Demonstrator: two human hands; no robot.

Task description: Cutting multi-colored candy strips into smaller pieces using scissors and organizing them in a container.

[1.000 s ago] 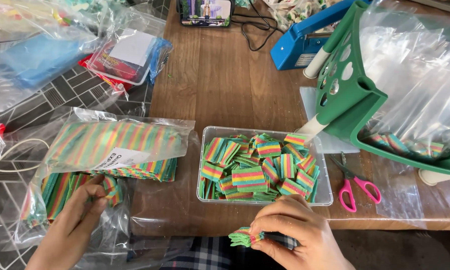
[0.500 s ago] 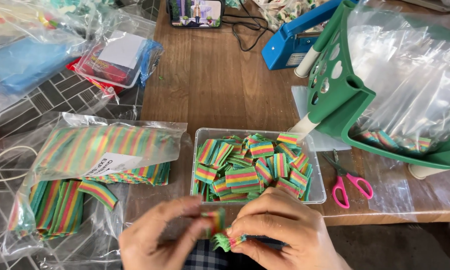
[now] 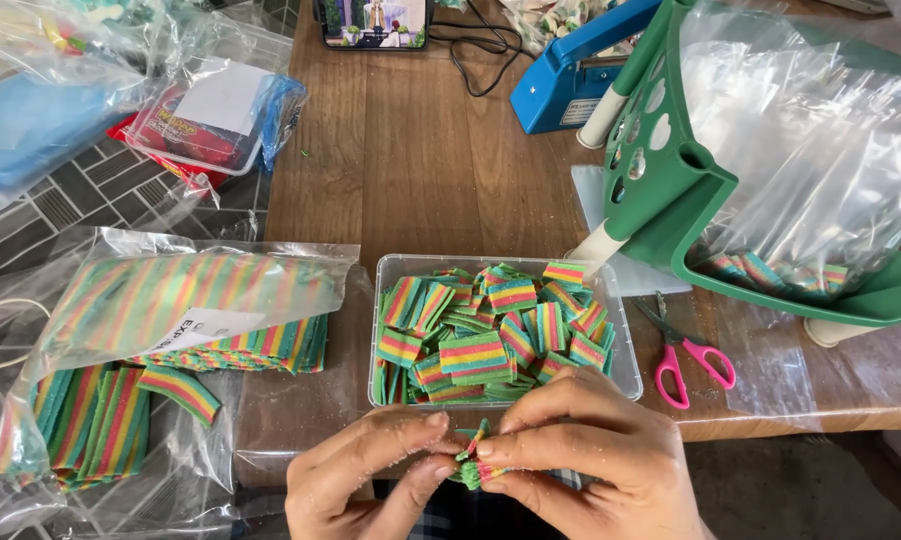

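Left of the grip, a big clear bag (image 3: pixel 161 330) holds long rainbow candy strips; just ahead on the wooden desk (image 3: pixel 421 170), a clear tub (image 3: pixel 626 375) is heaped with cut pieces. Pink scissors (image 3: pixel 686 355) lie to the right. The left hand (image 3: pixel 366 480) and right hand (image 3: pixel 591 465) both pinch one small bundle of sugared candy pieces (image 3: pixel 474 462), fingertips closed on it. It looks light, soft, bendy and gritty; pinching the flat sides seems best.

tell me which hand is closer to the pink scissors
The right hand: it sits just left of and below the pink scissors. The left hand lies farther left, beyond the right one.
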